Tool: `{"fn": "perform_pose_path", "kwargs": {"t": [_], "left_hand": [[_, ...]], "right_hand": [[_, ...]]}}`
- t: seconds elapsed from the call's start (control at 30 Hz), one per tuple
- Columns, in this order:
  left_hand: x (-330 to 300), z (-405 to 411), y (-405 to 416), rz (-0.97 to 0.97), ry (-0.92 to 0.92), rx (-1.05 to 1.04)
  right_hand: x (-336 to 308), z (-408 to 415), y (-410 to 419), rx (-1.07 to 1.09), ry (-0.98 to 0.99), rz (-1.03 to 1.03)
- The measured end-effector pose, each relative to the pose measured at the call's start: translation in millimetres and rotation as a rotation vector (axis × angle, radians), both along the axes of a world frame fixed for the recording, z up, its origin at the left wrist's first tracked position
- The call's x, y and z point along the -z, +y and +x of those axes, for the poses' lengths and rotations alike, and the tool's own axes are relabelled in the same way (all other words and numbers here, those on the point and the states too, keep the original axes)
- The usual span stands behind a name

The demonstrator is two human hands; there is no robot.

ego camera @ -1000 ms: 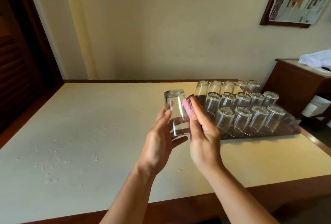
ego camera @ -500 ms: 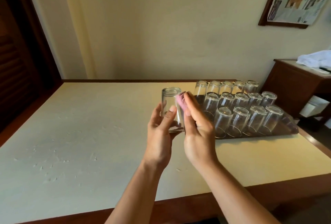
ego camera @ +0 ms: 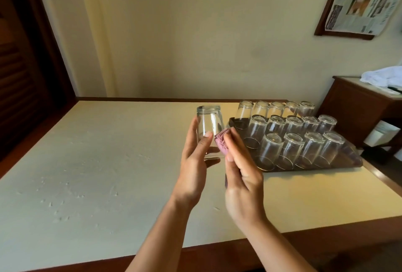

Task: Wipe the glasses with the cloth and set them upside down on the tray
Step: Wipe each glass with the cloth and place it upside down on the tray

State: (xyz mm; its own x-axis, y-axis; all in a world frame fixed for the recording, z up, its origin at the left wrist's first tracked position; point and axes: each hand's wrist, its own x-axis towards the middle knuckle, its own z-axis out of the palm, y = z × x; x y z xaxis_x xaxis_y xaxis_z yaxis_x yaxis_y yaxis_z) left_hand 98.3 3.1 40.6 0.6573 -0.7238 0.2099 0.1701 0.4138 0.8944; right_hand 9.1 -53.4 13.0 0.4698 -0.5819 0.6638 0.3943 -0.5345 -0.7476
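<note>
- pretty dim, warm yellowish indoor light overall
- the table is brighter on the right, greyer on the left
- far left is nearly black around the dark door
- soft highlights on the glasses, no harsh glare
- wide-angle bend at the edges, slightly soft throughout

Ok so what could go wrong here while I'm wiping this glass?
1. The left hand holds the glass in mid-air with fingertips only; the cloth pressed by the right hand could push it loose.
2. The tray looks crowded with upturned glasses; setting this one down may knock a neighbour.
</note>
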Motion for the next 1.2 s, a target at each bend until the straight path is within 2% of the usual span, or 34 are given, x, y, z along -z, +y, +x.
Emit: {"fn": "perform_pose_path", "kwargs": {"t": [0.1,0.17,0.27,0.37,0.47,0.53,0.63,0.73,0.8,0.9,1.03,1.1,1.2], "left_hand": [[5,-11,5,0.018,-0.103,0.039],[7,-17,4,-0.016,-0.095,0.008],[0,-9,3,-0.034,0.045,-0.004],[-3,0,7,-0.025,0.171,0.116],[2,-8,10,0.013,0.08,0.191],[2,-12,7,-0.007,0.062,0.136],[-6,-7,2,-0.06,0.115,0.024],[-8,1,3,-0.063,0.153,0.038],[-3,-3,6,-0.061,0.132,0.037],[1,-16,4,-0.092,0.069,-0.019],[-12,-10,0,-0.098,0.142,-0.065],[-13,-4,3,-0.057,0.149,-0.005],[-7,-10,8,0.005,0.015,0.125]], "right_hand": [[-15,2,-15,0.015,-0.043,0.094],[-30,6,-22,0.048,-0.02,0.077],[-27,6,-7,-0.008,-0.001,0.06],[-4,-1,4,0.067,0.026,0.004],[-23,0,-13,0.117,0.021,0.063],[-39,5,-21,0.089,0.03,0.06],[-30,5,-7,-0.012,0.023,0.014],[-10,-3,5,0.048,0.025,-0.098],[-19,-3,-2,0.009,-0.018,-0.055],[-39,6,-18,0.079,-0.022,0.015],[-24,2,0,0.018,-0.038,0.006],[-13,-5,10,0.044,-0.036,-0.04],[-23,-6,-5,0.034,-0.073,0.0]]}}
